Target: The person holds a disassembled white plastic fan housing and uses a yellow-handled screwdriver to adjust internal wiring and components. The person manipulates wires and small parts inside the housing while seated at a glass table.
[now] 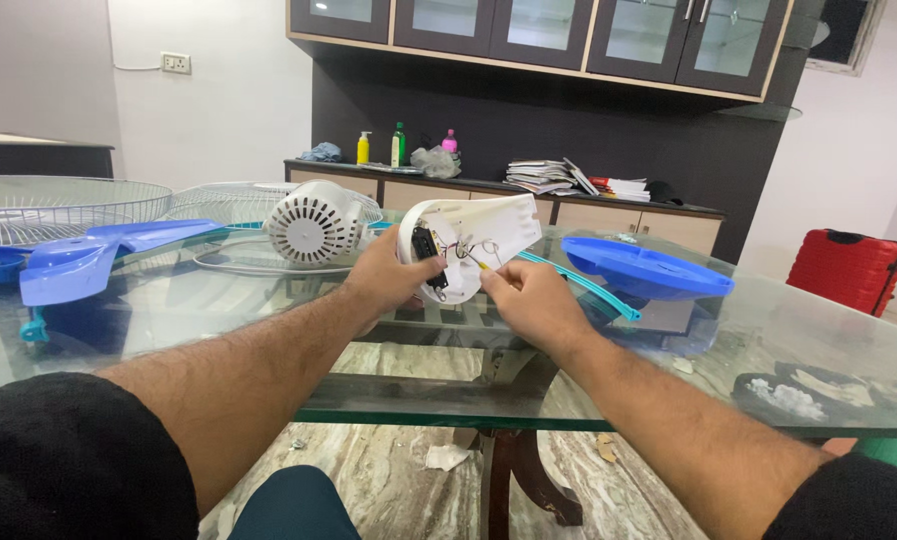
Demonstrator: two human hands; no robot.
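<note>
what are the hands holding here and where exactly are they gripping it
The left hand grips the white plastic fan housing piece at its rounded lower-left end. The right hand pinches a thin tool or wire at its open inside; which one cannot be told.

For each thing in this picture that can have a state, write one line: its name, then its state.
White fan housing piece: opened up, wires and switch exposed, held above the table.
Left hand: grip closed on the housing's left edge.
Right hand: fingertips pinching at the wires.
White motor unit: detached, lying on its side.
Blue fan blade: removed, flat on the glass table.
Wire grilles: taken off.
Red suitcase: shut, upright.
Cabinet doors: shut.
</note>
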